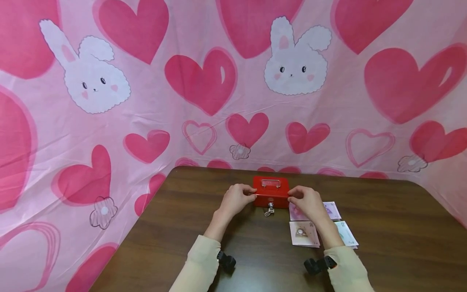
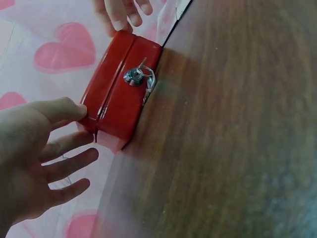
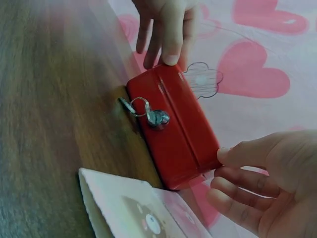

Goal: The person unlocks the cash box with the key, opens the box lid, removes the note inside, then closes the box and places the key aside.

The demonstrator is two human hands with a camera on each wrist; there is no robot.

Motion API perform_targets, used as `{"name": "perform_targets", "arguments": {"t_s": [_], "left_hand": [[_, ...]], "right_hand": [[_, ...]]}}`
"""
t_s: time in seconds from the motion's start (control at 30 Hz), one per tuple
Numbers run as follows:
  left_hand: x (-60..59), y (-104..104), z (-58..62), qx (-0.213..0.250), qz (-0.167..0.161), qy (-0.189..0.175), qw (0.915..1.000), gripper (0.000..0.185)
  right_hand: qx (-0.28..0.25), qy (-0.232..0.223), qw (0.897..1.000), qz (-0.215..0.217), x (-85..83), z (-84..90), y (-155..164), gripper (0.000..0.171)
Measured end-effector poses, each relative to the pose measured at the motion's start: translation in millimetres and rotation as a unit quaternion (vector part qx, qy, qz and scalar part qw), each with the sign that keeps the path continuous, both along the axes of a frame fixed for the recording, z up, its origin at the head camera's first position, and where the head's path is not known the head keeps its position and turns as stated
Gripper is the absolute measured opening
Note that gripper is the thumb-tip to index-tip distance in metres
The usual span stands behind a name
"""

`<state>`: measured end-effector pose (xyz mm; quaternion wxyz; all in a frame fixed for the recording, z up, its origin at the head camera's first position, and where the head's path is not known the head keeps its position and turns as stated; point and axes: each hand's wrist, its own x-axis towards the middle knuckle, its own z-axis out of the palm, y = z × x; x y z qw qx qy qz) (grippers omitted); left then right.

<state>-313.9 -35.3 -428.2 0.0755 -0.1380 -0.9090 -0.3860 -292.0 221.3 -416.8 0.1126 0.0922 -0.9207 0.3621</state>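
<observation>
Bracketing a red box (image 1: pixel 271 194) from both ends, the left hand (image 1: pixel 235 200) and right hand (image 1: pixel 305 201) sit on a brown table (image 1: pixel 383 227), with the box directly between their fingertips. In the left wrist view the left thumb (image 2: pixel 69 110) touches the near end of the box at the seam where lid meets base, while the other left fingers (image 2: pixel 69 166) are spread and straight, just off the end wall and holding nothing. The right wrist view shows the same on the other side: the right thumb (image 3: pixel 242 154) rests on the corner by the seam, and the right fingers (image 3: pixel 237 188) are loosely fanned just beside the end, not wrapped round it. Neither hand pinches or clasps the box; both only touch it with the thumb.

A key (image 3: pixel 154 117) sits in the lock on the front face, toward the wrists from the fingertips, with a ring and second key (image 3: pixel 130 105) dangling to the table. The lid looks closed, its metal handle (image 1: pixel 270 183) lying flat on top.

Judging from this, the step in hand is steadying the box with thumbs at the seam, likely ahead of lifting the lid. That move would call for the thumbs to press upward on the lid edge evenly at both ends while the fingers brace the base; whether the lock is turned open cannot be told.

Cards (image 1: pixel 304 234) lie under and just beside the right wrist, apart from the box.
</observation>
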Motion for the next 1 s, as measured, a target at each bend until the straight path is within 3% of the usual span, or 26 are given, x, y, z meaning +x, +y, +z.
{"name": "perform_targets", "arguments": {"t_s": [0.4, 0.67, 0.8, 1.0], "left_hand": [[1.6, -3.6, 2.8, -0.03, -0.004, 0.015, 0.9994, 0.023], [2.3, -6.4, 4.8, -0.022, 0.003, 0.019, 0.9996, 0.016], [1.3, -8.2, 4.0, -0.014, -0.015, 0.003, 0.9998, 0.016], [2.2, -8.3, 2.7, -0.017, -0.055, -0.01, 0.9983, 0.026]], "right_hand": [[0.007, -0.003, 1.0, 0.007, 7.2, 6.0, -2.9, 0.01], [0.022, -0.063, 0.997, 0.03, 12.2, 9.5, -11.0, 0.009], [-0.004, -0.109, 0.993, 0.05, 15.0, 6.6, -19.3, 0.01], [-0.013, -0.122, 0.991, 0.05, 17.0, -2.0, -28.5, 0.009]]}}
